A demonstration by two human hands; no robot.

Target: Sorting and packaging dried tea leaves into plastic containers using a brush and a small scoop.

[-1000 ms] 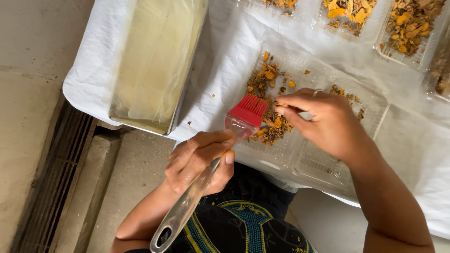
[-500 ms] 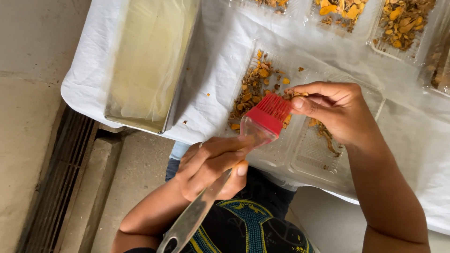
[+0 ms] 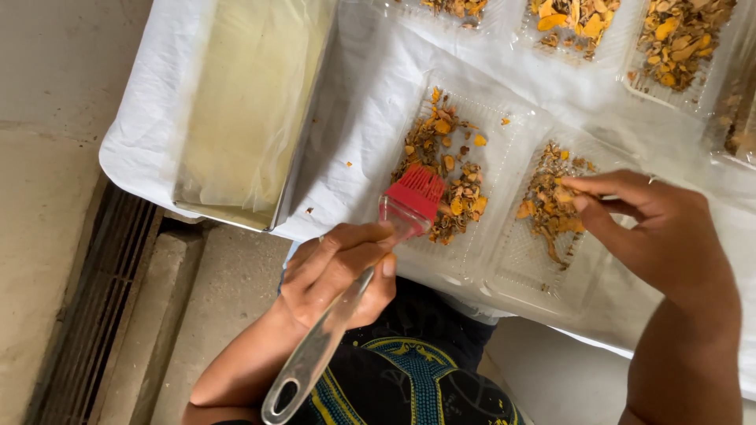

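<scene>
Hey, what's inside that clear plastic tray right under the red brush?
The clear tray holds a loose strip of orange and brown dried pieces. The red brush, held in the left hand, covers the pieces beneath its bristles. The tray's near end looks bare.

head cam | looks steeply down, close over table edge (image 3: 157, 169) | single view

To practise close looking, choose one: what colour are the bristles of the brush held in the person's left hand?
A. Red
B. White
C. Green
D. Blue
A: the left hand grips a brush with a clear handle, and its bristle head, held over the clear tray of orange-yellow dried pieces, is plainly red.
</scene>
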